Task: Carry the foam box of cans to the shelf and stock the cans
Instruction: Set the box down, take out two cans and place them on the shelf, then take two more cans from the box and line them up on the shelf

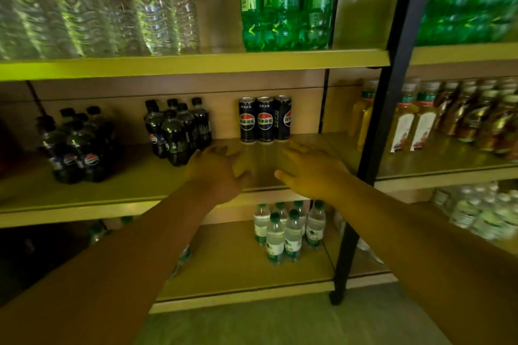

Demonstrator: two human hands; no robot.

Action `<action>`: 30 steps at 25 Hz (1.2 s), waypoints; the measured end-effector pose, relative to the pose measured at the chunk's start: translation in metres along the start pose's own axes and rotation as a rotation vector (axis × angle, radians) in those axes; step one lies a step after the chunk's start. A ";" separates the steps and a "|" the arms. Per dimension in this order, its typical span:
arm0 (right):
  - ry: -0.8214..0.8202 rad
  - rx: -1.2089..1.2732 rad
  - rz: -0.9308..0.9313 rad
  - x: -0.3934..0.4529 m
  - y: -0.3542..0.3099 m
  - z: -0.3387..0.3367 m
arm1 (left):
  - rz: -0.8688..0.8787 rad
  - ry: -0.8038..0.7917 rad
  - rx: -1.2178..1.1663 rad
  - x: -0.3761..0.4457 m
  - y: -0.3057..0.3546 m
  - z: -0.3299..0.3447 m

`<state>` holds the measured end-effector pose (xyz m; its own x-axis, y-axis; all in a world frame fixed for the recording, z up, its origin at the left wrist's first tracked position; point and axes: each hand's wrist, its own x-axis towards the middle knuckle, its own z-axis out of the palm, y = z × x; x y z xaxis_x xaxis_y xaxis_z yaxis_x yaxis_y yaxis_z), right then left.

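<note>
Now, from the head view, both hands are empty with fingers spread. The left hand [217,173] and right hand [311,173] hover over the middle shelf [140,176], a little apart. Three dark cans [265,119] stand upright in a row just past the fingertips, not touched. Small dark bottles [176,131] sit beyond the left hand

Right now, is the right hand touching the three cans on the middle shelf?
Apart. The head view shows bare shelf board between the right hand and the three cans; its fingertips stop short of them.
</note>
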<state>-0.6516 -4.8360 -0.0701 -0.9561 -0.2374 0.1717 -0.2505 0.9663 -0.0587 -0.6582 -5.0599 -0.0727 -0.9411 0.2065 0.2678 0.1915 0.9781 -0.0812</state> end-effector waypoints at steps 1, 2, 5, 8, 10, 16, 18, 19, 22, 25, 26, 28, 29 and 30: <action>0.009 -0.008 0.010 -0.018 -0.004 -0.005 | -0.011 0.018 -0.015 -0.016 0.004 -0.003; 0.015 -0.017 0.020 -0.035 -0.009 -0.009 | -0.014 0.035 -0.026 -0.032 0.008 -0.006; 0.029 -0.037 0.039 -0.098 -0.030 -0.021 | -0.015 0.054 -0.054 -0.090 0.021 -0.019; 0.055 -0.044 0.070 -0.169 -0.055 -0.027 | -0.025 0.055 -0.078 -0.158 0.032 -0.039; 0.066 -0.045 0.067 -0.218 -0.071 -0.028 | -0.009 0.033 -0.059 -0.208 0.040 -0.051; 0.012 -0.041 0.096 -0.366 -0.105 -0.031 | 0.053 -0.055 -0.085 -0.351 0.076 -0.075; 0.029 -0.032 0.105 -0.402 -0.108 -0.037 | 0.070 -0.058 -0.082 -0.375 0.089 -0.081; 0.030 -0.027 0.116 -0.417 -0.108 -0.040 | 0.079 -0.053 -0.083 -0.383 0.096 -0.082; -0.007 -0.026 0.167 -0.457 -0.103 -0.043 | 0.126 -0.026 -0.103 -0.407 0.120 -0.079; -0.028 -0.043 0.187 -0.498 -0.086 -0.033 | 0.161 -0.065 -0.114 -0.436 0.153 -0.070; -0.047 -0.035 0.195 -0.513 -0.077 -0.029 | 0.165 -0.084 -0.104 -0.446 0.166 -0.065; -0.074 -0.030 0.201 -0.539 -0.056 -0.020 | 0.149 -0.113 -0.100 -0.463 0.193 -0.055; -0.072 -0.039 0.195 -0.551 -0.043 -0.016 | 0.139 -0.131 -0.097 -0.469 0.208 -0.050; -0.067 -0.048 0.188 -0.563 -0.028 -0.012 | 0.136 -0.148 -0.088 -0.475 0.224 -0.044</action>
<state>-0.1047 -4.7283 -0.1536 -0.9937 -0.0570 0.0966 -0.0608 0.9975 -0.0367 -0.1555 -4.9376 -0.1757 -0.9345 0.3367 0.1155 0.3366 0.9414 -0.0210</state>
